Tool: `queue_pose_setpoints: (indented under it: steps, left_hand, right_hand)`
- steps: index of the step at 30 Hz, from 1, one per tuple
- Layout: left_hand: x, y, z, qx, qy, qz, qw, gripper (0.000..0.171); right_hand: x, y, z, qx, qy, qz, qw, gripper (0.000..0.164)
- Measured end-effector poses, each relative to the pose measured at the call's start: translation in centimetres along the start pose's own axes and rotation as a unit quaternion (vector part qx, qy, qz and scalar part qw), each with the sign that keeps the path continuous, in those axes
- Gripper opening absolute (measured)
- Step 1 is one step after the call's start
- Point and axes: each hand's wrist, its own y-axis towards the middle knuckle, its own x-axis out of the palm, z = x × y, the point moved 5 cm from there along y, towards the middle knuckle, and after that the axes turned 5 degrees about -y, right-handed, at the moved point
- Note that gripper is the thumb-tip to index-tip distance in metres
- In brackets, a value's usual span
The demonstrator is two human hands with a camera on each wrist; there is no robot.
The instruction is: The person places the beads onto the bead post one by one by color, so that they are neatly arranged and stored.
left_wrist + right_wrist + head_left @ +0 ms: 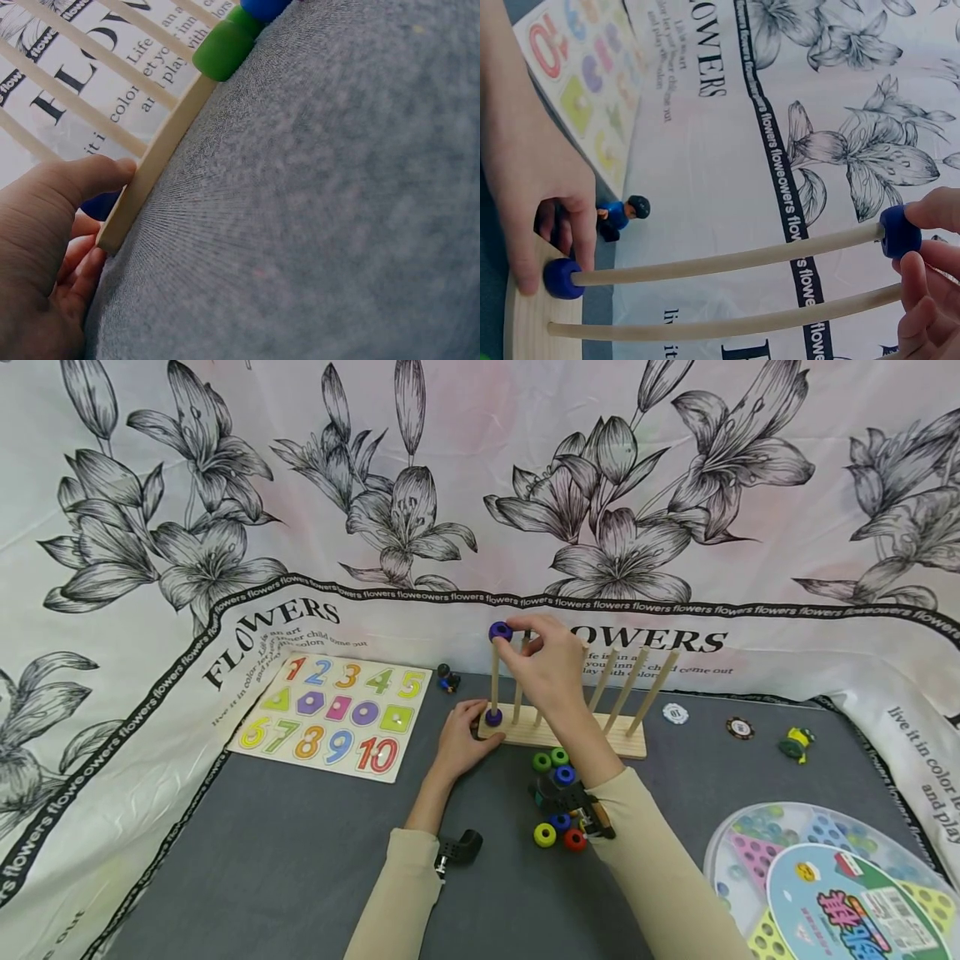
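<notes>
A wooden peg rack (621,743) stands on the cloth, a row of upright pegs along its base. My left hand (457,742) grips the left end of that base, thumb on the near edge (129,191) and fingers round the end. One dark blue bead (561,278) sits at the bottom of the leftmost peg. At the top of the same peg, my right hand (551,664) pinches a second blue bead (900,232) between thumb and fingers. The peg's tip meets this bead; how far it goes into the hole cannot be seen.
Loose green (542,762), blue (565,774), yellow (544,835) and red (575,839) beads lie before the rack, partly under the right wrist. A number puzzle board (322,718) and small figure (447,678) are left. Chips (675,713), a frog toy (797,744) and a round game board (738,814) lie right.
</notes>
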Motion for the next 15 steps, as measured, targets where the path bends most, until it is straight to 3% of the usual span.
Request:
queue_pose_setpoints:
  steps: [15]
  left_hand:
    - [-0.05, 0.09, 0.09, -0.007, -0.005, -0.002, 1.0, 0.062]
  right_hand:
    - [0.29, 0.12, 0.02, 0.017, -0.005, -0.028, 0.999, 0.021]
